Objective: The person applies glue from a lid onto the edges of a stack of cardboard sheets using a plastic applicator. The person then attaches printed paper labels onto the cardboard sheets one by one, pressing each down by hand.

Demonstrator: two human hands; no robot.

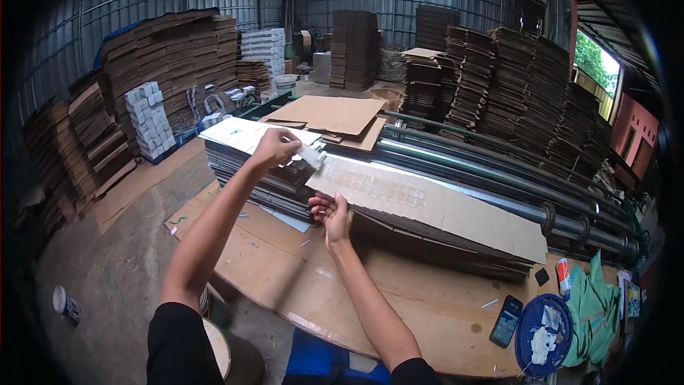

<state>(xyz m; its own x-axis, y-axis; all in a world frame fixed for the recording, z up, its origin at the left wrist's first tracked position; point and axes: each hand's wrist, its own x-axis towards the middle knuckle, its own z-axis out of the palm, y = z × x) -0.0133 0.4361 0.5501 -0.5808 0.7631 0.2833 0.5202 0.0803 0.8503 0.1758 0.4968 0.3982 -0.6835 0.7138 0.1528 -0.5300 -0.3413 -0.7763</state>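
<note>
My left hand [276, 148] is closed, pinching a small pale flat strip [311, 156] above the left end of a long cardboard stack [470, 214]. The strip's exact kind is unclear. Shiny, translucent rectangular patches [385, 187] cover part of the top sheet. Palm up, my right hand [333, 218] is at the near left corner of this stack, fingers loosely curled and apart, thumb by the edge. Left of it stands another stack of dark sheets [263, 185], topped by a white printed sheet [231, 133] and brown cardboard pieces [328, 114].
Long metal rollers [570, 219] run behind the stacks. At the worktable's [427, 314] right end are a phone [506, 321], a blue tray [531, 356] holding white paste, a red-and-white container [563, 276] and green cloth [595, 310]. Tall cardboard piles [520, 85] line the walls.
</note>
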